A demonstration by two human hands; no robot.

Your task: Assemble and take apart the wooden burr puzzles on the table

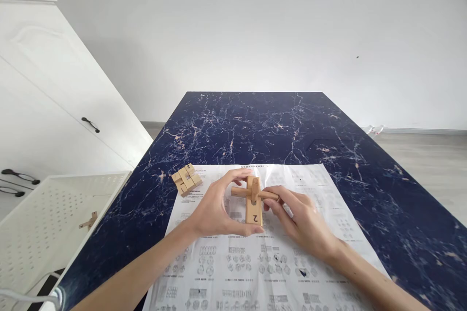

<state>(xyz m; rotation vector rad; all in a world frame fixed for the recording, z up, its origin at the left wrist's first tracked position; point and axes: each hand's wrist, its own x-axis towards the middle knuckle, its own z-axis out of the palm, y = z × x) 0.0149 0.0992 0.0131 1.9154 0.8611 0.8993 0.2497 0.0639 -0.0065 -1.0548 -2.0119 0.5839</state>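
Observation:
Between the thumb and fingers of my left hand (215,206) is a wooden puzzle block (254,211) marked "2", gripped at its two ends. A round wooden rod (240,191) runs crosswise through it and sticks out on both sides. My right hand (297,211) pinches the right end of that rod. Another short wooden piece stands at the crossing in the block. To the left, a second wooden puzzle (186,180) marked "3", made of interlocked bars, rests partly on the paper's corner, apart from both hands.
A printed instruction sheet (241,296) with small diagrams lies under my hands on the dark blue marbled table (255,126). A white perforated bin (44,218) at the left holds a small wooden piece (88,221). White cabinets (54,82) stand beyond it.

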